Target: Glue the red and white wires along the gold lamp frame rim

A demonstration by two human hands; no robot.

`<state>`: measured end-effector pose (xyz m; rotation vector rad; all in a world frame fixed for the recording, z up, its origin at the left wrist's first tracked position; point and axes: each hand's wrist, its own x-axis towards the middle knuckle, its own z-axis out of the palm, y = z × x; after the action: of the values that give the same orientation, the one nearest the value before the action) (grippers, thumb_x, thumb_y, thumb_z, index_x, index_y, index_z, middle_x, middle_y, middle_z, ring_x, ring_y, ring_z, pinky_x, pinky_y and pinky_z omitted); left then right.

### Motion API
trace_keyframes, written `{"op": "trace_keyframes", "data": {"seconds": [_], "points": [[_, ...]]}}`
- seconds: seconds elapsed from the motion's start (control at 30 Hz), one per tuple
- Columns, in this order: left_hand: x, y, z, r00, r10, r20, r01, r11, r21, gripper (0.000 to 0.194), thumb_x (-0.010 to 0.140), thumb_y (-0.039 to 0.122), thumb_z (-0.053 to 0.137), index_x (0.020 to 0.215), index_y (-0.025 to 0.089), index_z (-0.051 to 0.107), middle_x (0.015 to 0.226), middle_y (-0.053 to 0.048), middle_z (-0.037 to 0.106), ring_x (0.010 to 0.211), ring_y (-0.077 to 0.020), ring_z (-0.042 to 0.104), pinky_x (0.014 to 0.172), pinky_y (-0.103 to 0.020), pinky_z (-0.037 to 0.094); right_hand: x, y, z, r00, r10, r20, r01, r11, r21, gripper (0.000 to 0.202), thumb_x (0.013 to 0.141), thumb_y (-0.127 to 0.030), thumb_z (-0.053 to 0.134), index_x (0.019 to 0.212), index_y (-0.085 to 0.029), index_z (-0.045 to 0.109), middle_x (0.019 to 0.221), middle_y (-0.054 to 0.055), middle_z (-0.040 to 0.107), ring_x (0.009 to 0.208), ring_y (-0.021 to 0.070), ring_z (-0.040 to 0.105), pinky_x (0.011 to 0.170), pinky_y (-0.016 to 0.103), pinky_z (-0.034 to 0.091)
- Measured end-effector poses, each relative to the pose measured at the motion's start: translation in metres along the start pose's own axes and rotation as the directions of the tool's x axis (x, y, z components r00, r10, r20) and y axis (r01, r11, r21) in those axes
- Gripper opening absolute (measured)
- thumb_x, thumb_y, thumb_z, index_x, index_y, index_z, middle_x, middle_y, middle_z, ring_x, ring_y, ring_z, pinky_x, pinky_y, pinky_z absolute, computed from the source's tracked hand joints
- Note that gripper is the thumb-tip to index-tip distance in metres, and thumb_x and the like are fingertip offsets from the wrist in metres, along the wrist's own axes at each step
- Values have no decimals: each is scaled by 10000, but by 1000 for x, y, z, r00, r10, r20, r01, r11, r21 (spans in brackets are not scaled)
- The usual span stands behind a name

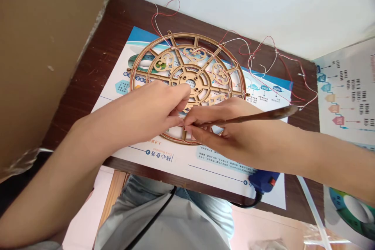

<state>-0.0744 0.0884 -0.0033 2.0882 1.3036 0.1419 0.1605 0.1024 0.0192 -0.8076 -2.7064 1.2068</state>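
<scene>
A round gold openwork frame (pixel 191 80) with spokes and scroll ornaments lies flat on a printed sheet. Thin red and white wires (pixel 234 66) run along its rings. My left hand (pixel 166 103) is over the frame's near left part, with thumb and forefinger pinched together at a spot close to the rim. What lies in that pinch is hidden. My right hand (pixel 216 121) grips a slender brown stick (pixel 263 115), whose thicker end points right. Its fingertips meet the left ones above the frame's near side, and the stick's thin end is there.
Loose wires (pixel 275 52) trail over the dark wooden table (pixel 125 11) at the back right. A blue hot glue gun (pixel 263 181) with a red switch lies near the front edge, partly under my right forearm. Walls stand behind and left; another printed sheet (pixel 348 86) is at right.
</scene>
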Motion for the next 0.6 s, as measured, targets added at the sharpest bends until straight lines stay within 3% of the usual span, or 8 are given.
{"op": "trace_keyframes", "data": {"seconds": [0.13, 0.27, 0.43, 0.6], "points": [[-1, 0, -1, 1000, 2, 9, -2, 1000, 10, 182, 989, 311, 665, 888, 279, 517, 757, 29, 658, 595, -178, 571, 521, -335, 297, -5, 2, 5, 998, 58, -15, -58, 998, -9, 218, 1114, -255, 556, 1022, -224, 751, 783, -12, 733, 602, 138, 585, 577, 302, 414], [-3, 1, -3, 1000, 18, 23, -18, 1000, 20, 185, 990, 313, 656, 880, 282, 511, 730, 27, 650, 594, -191, 562, 535, -347, 296, -8, 7, 11, 989, 136, -60, -130, 987, 93, 175, 1100, -305, 580, 1039, -240, 731, 833, -11, 759, 695, 152, 674, 586, 274, 452], [-2, 3, -2, 999, -18, 37, 17, 999, 28, 206, 917, 281, 711, 874, 287, 510, 733, 35, 648, 581, -189, 561, 505, -356, 300, -7, 10, 11, 991, 116, -68, -101, 977, 188, 156, 1101, -271, 572, 1045, -232, 712, 862, -9, 772, 742, 154, 722, 657, 271, 542], [-2, 8, -1, 999, -15, 40, 12, 998, 69, 200, 947, 332, 684, 868, 285, 506, 789, 1, 667, 643, -217, 593, 523, -360, 328, -6, 12, 11, 989, 126, -76, -102, 959, 263, 164, 1105, -292, 583, 1017, -238, 711, 880, 0, 777, 775, 164, 737, 675, 283, 576]]}}
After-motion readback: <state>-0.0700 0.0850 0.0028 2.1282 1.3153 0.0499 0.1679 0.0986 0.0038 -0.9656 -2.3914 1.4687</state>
